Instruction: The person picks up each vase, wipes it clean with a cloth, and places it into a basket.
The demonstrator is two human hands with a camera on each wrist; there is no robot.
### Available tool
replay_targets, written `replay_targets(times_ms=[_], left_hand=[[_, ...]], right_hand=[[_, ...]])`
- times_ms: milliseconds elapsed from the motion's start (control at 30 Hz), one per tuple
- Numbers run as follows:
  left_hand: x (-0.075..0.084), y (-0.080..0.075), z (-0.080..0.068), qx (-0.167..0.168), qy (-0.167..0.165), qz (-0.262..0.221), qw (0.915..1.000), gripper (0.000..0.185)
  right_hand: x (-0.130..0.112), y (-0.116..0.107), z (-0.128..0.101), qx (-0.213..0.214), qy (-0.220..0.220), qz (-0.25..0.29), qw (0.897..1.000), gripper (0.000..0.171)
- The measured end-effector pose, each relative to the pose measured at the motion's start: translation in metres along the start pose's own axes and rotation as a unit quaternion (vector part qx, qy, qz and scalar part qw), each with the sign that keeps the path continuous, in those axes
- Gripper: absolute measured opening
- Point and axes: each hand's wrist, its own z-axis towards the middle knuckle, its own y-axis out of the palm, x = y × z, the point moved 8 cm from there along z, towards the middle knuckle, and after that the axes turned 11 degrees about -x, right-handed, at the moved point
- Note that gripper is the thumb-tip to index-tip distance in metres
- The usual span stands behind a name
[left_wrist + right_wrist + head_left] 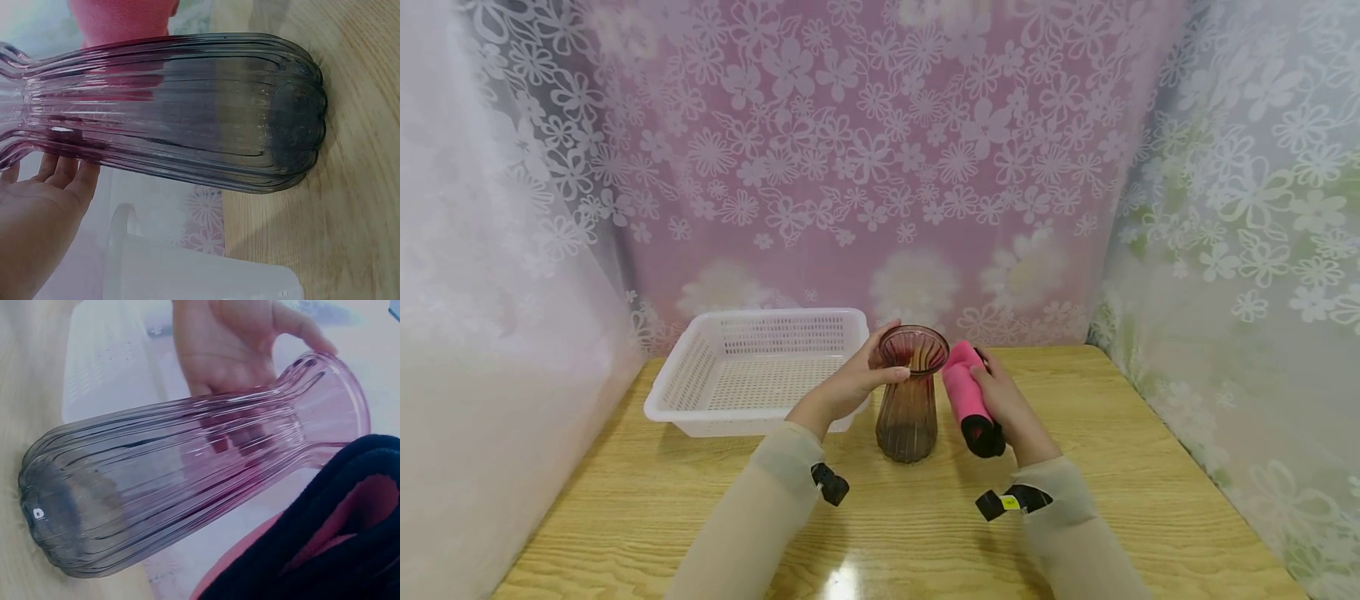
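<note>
left hand (850, 385): fingers curled round the vase (911, 396) neck, steadying it
right hand (1003, 400): gripping the pink roll (966, 393)
next, probably: tip the roll into the mouth

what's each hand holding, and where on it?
Left hand holds the ribbed glass vase at its narrow neck below the flared rim. Right hand holds the pink roll with a black end along its side.

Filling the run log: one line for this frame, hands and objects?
left hand: grips vase neck | right hand: holds pink roll beside vase | vase: upright on table | basket: left of vase
</note>
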Motion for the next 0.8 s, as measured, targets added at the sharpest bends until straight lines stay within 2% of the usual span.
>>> replay_targets(times_ms=[267, 400, 567, 700, 800], left_hand=[[0.0, 0.001, -0.007, 0.027, 0.027, -0.013, 0.9992, 0.096], [0.003, 0.0, -0.017, 0.073, 0.033, 0.042, 0.9959, 0.097], [0.008, 0.001, -0.026, 0.162, 0.044, 0.118, 0.9787, 0.093], [0.011, 0.011, -0.029, 0.214, 0.035, 0.132, 0.9672, 0.096], [0.011, 0.017, -0.028, 0.239, 0.019, 0.139, 0.9609, 0.101]], right_hand=[[-0.01, -0.005, -0.006, -0.003, -0.021, 0.016, 1.0, 0.06], [-0.014, -0.005, -0.008, -0.003, -0.024, 0.025, 0.999, 0.061], [-0.021, -0.008, -0.016, 0.003, -0.03, 0.02, 0.999, 0.061], [-0.031, -0.01, -0.023, 0.015, -0.048, 0.004, 0.999, 0.061], [-0.038, -0.012, -0.027, 0.026, -0.064, 0.001, 0.998, 0.061]])
